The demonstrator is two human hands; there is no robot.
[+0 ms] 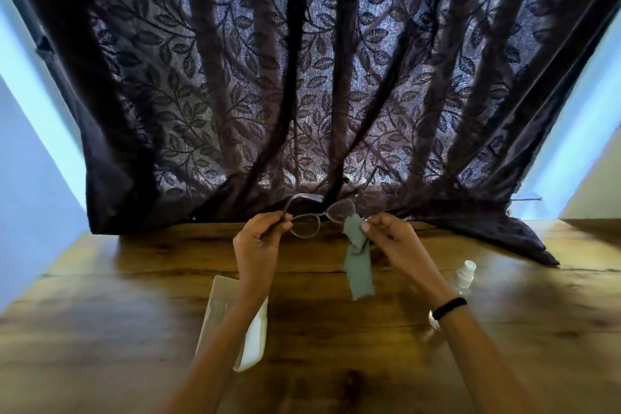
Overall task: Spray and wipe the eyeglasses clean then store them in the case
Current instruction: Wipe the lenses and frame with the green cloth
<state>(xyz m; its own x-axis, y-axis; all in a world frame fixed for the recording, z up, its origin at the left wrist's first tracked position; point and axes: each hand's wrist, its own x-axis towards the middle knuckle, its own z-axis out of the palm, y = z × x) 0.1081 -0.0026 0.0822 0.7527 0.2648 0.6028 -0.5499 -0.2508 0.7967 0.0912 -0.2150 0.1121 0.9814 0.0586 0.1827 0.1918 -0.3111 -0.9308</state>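
Left hand point(260, 239) gripping eyeglasses point(319, 217) by one end above the table, right hand point(391, 239) pinching a green cloth point(358, 262) against one lens, white case point(235, 319) lying open beside a spray bottle point(465, 276) on the wooden table point(100, 329), dark leaf-patterned curtain point(302, 77) hanging behind.

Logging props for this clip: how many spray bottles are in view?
1. The spray bottle stands on the wooden table, just right of the right hand holding the green cloth. Another could be hidden behind the arms; none shows.
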